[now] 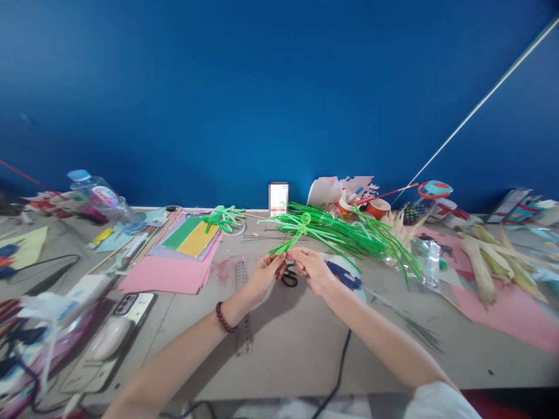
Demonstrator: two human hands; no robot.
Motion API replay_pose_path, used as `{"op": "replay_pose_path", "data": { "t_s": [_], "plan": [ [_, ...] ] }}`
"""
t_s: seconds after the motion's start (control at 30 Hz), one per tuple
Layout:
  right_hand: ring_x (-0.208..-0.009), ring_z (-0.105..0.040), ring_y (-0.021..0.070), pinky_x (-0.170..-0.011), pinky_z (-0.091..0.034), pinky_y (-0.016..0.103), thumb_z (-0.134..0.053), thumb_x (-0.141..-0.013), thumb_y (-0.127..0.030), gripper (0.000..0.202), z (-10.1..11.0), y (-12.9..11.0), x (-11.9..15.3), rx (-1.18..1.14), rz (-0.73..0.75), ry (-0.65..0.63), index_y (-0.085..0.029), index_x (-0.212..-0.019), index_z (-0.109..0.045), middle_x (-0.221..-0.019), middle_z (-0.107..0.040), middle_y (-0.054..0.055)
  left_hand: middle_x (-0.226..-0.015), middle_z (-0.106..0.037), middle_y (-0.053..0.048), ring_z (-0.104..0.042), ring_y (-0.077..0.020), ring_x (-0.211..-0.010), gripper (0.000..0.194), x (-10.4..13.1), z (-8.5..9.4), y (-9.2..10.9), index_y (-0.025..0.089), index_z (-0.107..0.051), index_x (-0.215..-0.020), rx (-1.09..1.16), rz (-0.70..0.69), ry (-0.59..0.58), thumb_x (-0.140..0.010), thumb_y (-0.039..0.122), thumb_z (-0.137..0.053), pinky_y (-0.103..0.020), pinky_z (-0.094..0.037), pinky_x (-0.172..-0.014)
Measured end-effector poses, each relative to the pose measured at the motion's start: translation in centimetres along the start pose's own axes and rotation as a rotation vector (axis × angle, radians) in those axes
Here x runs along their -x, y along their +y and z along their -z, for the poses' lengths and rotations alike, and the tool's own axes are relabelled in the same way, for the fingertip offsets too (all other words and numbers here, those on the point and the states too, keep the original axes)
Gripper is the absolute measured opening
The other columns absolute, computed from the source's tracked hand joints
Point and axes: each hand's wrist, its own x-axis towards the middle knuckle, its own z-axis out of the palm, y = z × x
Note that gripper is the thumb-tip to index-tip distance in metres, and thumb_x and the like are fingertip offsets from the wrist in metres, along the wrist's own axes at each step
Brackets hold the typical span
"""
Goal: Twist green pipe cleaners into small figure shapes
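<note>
My left hand (266,272) and my right hand (312,270) meet over the middle of the table, fingertips almost touching. Both are closed in a pinch on a green pipe cleaner (297,234), whose twisted stem rises above the fingers to a small loop. Just beneath the hands show the black handles of a pair of scissors (290,279), partly covered by them. A blue glue gun (345,274) lies right of my right hand. Behind it is a bundle of green pipe cleaners (349,233). To the left of my left hand is a clear ruler (241,285).
At left are pink paper sheets (163,274), a green and yellow pack (192,235), a shaped green pipe-cleaner piece (223,218), a phone (138,302) and a plastic bottle (105,195). Dried husks (483,267) lie at right. A black cable (340,366) crosses the front edge.
</note>
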Motion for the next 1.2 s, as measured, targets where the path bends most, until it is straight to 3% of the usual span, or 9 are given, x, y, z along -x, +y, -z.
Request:
{"op": "replay_pose_path", "data": {
  "t_s": [0.13,0.23,0.37,0.43,0.57,0.77,0.93,1.07,1.2],
  "plan": [
    [-0.036,-0.030,0.0014,-0.039,-0.017,0.021,-0.077,-0.056,-0.038,0.029,-0.2,0.3,0.0,-0.060,0.018,0.106,-0.015,-0.062,-0.059,-0.060,-0.057,-0.004,-0.043,-0.041,0.006,-0.032,-0.0060,-0.041,0.040,-0.1,0.0,-0.3,0.015,-0.055,-0.060,0.002,-0.008,0.009,-0.069,0.052,-0.065,-0.024,-0.021,-0.045],
    [-0.039,-0.033,0.0032,-0.040,-0.022,0.021,-0.075,-0.059,-0.038,0.027,-0.4,0.2,0.2,0.048,0.102,0.166,-0.016,-0.063,-0.060,-0.058,-0.057,-0.004,-0.044,-0.042,0.005,-0.032,-0.0063,-0.042,0.039,-0.1,0.1,-0.5,0.015,-0.055,-0.061,-0.021,-0.012,0.025,-0.070,0.051,-0.064,-0.024,-0.022,-0.045],
    [-0.053,-0.050,0.0096,-0.050,-0.035,0.022,-0.076,-0.059,-0.035,0.024,-0.6,0.1,0.6,0.203,0.250,0.233,-0.016,-0.065,-0.062,-0.059,-0.060,-0.001,-0.046,-0.041,0.006,-0.033,-0.0066,-0.044,0.036,0.0,0.1,-0.6,0.016,-0.053,-0.059,-0.017,-0.036,0.047,-0.072,0.047,-0.064,-0.024,-0.022,-0.046],
    [-0.052,-0.049,0.0097,-0.049,-0.035,0.022,-0.076,-0.058,-0.036,0.025,-0.5,0.1,0.5,0.203,0.248,0.205,-0.017,-0.064,-0.061,-0.060,-0.061,-0.001,-0.045,-0.039,0.006,-0.031,-0.0063,-0.044,0.036,0.1,0.1,-0.5,0.016,-0.051,-0.058,0.014,-0.041,0.051,-0.072,0.046,-0.064,-0.024,-0.021,-0.045],
    [-0.040,-0.033,0.0045,-0.040,-0.023,0.021,-0.074,-0.062,-0.040,0.029,-0.2,0.1,-0.1,0.085,0.151,0.075,-0.017,-0.064,-0.056,-0.056,-0.058,-0.003,-0.041,-0.029,0.009,-0.023,-0.0055,-0.040,0.036,0.1,-0.1,-0.3,0.016,-0.055,-0.064,0.111,-0.011,0.015,-0.070,0.049,-0.065,-0.024,-0.018,-0.044],
    [-0.040,-0.031,0.0040,-0.041,-0.020,0.020,-0.073,-0.065,-0.041,0.029,-0.1,0.1,-0.2,-0.020,0.061,-0.093,-0.016,-0.068,-0.059,-0.050,-0.050,-0.006,-0.043,-0.023,0.010,-0.020,-0.0048,-0.040,0.032,0.2,-0.1,0.2,0.016,-0.053,-0.064,0.289,0.095,-0.140,-0.073,0.044,-0.065,-0.021,-0.019,-0.042],
    [-0.041,-0.027,0.0032,-0.041,-0.020,0.020,-0.072,-0.067,-0.042,0.032,0.2,0.3,-0.4,-0.077,0.023,-0.145,-0.015,-0.060,-0.057,-0.048,-0.044,-0.007,-0.046,-0.039,0.005,-0.036,-0.0076,-0.044,0.027,0.3,0.4,0.5,0.015,-0.056,-0.069,0.255,0.171,-0.203,-0.072,0.040,-0.066,-0.022,-0.031,-0.044],
    [-0.039,-0.028,0.0032,-0.041,-0.019,0.021,-0.071,-0.068,-0.043,0.030,0.6,0.1,-0.6,0.040,0.085,-0.109,-0.015,-0.066,-0.061,-0.047,-0.048,-0.006,-0.070,-0.060,-0.003,-0.054,-0.0141,-0.065,0.035,0.0,0.8,0.7,0.014,-0.062,-0.089,0.095,0.033,-0.131,-0.067,0.040,-0.071,-0.025,-0.041,-0.056],
    [-0.041,-0.032,0.0035,-0.042,-0.020,0.021,-0.072,-0.066,-0.043,0.031,0.7,-0.6,-0.4,0.166,0.076,-0.154,-0.013,-0.070,-0.065,-0.054,-0.057,-0.002,-0.069,-0.058,-0.001,-0.051,-0.0111,-0.062,0.033,-0.4,1.3,0.8,0.015,-0.063,-0.077,0.009,-0.039,-0.062,-0.067,0.045,-0.071,-0.024,-0.040,-0.059]
  ]
}}
